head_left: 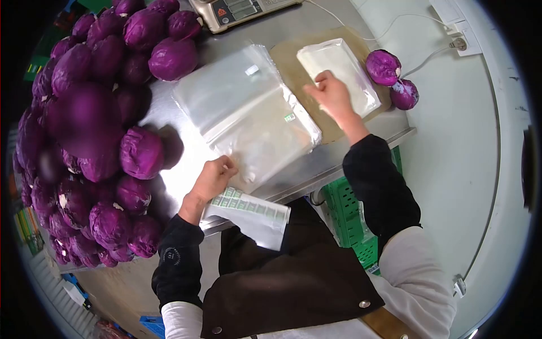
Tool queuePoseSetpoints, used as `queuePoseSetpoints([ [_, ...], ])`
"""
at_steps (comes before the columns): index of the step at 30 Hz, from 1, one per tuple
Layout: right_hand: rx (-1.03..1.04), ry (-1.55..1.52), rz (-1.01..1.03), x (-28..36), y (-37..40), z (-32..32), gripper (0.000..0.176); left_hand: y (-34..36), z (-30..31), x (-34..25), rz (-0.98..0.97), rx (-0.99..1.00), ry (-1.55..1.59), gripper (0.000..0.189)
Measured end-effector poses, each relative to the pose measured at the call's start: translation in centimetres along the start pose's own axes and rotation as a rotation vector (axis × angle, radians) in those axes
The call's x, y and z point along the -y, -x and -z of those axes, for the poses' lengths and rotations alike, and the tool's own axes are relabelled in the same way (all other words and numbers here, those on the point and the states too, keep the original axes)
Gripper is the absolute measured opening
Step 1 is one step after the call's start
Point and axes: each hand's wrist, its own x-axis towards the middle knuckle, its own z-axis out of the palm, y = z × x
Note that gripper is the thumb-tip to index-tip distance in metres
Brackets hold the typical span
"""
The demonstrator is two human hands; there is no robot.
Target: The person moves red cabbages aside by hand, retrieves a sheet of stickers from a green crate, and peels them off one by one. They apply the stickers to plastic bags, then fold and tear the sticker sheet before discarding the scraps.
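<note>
1. Apron [282,282], dark, fills the near side, just beyond it the label sheet [254,217]: green-and-white labels along its upper part, bare backing below. It overhangs the table edge. Risk: apron or sleeve brushes the overhang and drags it off.

2. Left hand [213,176] is just above that sheet, at the near corner of the front bag [259,135]. Fingertips drawn close together; can't tell if a label or film sits between them. Risk: a label folds or sticks to skin if the pinch is off.

3. Front bag lies flat on the steel table [220,39], small label [289,117] near its right end. Film looks wrinkled in places; creases could lift a label. Back bag [226,85] is beside it, also labelled [252,70]. Slick film could slide if a wrist catches it.

4. Right hand [333,97] is over the bag stack [350,73], fingers half curled, blurred. Can't tell whether it has hold of anything. Thin film clings, so doubles are possible.

5. Stack sits on a brown board [291,56]; two cabbages [384,66] just right of it. A nudge could roll one.

6. Cabbage pile [110,223] on the left is high; a knock could shed heads onto the bags.

7. Scale [243,8] is at the far edge.
</note>
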Motion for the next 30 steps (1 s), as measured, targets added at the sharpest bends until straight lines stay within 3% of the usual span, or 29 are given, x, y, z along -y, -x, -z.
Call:
queuePoseSetpoints([
  [1,0.003,-0.223,-0.179,-0.3,0.1,0.8,0.032,0.2,0.6,-0.4,0.02,0.011,0.041,0.016],
  [3,0.019,-0.336,-0.189,-1.2,0.3,0.3,0.031,0.3,0.6,-1.3,0.049,0.043,0.065,0.014],
  [5,0.037,-0.451,-0.194,-1.1,0.2,-0.1,0.03,-0.1,-1.0,-0.7,-0.016,0.006,-0.252,0.014],
  [6,0.079,-0.459,-0.174,-0.6,0.4,-0.1,0.029,-0.4,-1.4,0.5,-0.047,-0.001,-0.064,0.013],
  [9,0.158,-0.468,-0.153,-0.6,0.8,0.2,0.027,-1.0,-1.5,1.9,-0.191,-0.093,0.071,0.015],
  [10,0.106,-0.569,-0.206,-1.0,0.5,0.5,0.027,-0.9,-0.9,2.1,-0.051,-0.028,0.209,0.016],
  [11,0.052,-0.671,-0.259,-1.5,0.1,0.9,0.028,-0.7,0.2,2.1,-0.051,-0.03,0.209,0.016],
  [13,0.038,-0.733,-0.259,-2.4,-0.4,1.3,0.027,-0.6,2.8,2.9,0.088,-0.147,0.634,0.019],
  [15,0.183,-0.553,-0.041,-2.1,-0.2,1.4,0.025,-0.7,4.6,5.2,0.202,-0.443,0.871,0.019],
  [16,0.37,-0.51,0.014,-1.2,0.1,0.9,0.021,1.5,3.8,5.1,0.172,-0.278,1.516,0.022],
  [17,0.49,-0.407,0.169,0.2,0.2,0.1,0.021,1.5,6.4,4.1,0.396,0.046,1.098,0.024],
  [18,0.609,-0.3,0.322,1.4,0.2,-0.8,0.02,1.4,3.9,3.8,0.221,-0.045,0.719,0.021],
  [19,0.608,-0.306,0.317,2.5,0.3,-1.9,0.02,1.3,0.5,3.0,0.048,-0.13,0.342,0.018],
  [20,0.604,-0.076,0.395,3.4,0.2,-3.0,0.022,1.0,-0.7,0.9,0.049,-0.126,0.338,0.018],
  [21,0.595,0.159,0.47,3.8,0.2,-3.6,0.024,0.8,-1.4,-1.3,-0.244,-0.238,-0.011,0.016],
  [22,0.597,0.159,0.469,3.3,0.3,-4.3,0.024,0.6,-1.7,-2.4,-0.532,-0.346,-0.364,0.014],
  [23,0.418,0.26,0.411,3.2,0.3,-5.0,0.026,0.3,-1.9,-2.0,-0.529,-0.351,-0.361,0.014],
  [24,0.238,0.356,0.357,3.2,0.2,-5.5,0.028,-0.2,-2.4,-1.2,-0.204,-0.206,-0.195,0.016],
  [25,0.235,0.359,0.361,2.6,0.3,-5.2,0.028,-0.7,-2.5,-0.7,0.109,-0.052,-0.029,0.019],
  [27,0.024,0.324,0.428,2.7,1.2,-2.4,0.027,-0.7,-2.2,-0.2,0.028,-0.076,0.009,0.015],
  [28,0.026,0.326,0.44,2.4,0.9,-1.8,0.027,-0.8,-2.0,0.2,-0.05,-0.104,0.045,0.013],
  [30,-0.037,-0.391,-0.041,1.6,0.4,-0.8,0.025,-1.5,-0.5,1.4,-0.244,-0.182,0.22,0.011],
])
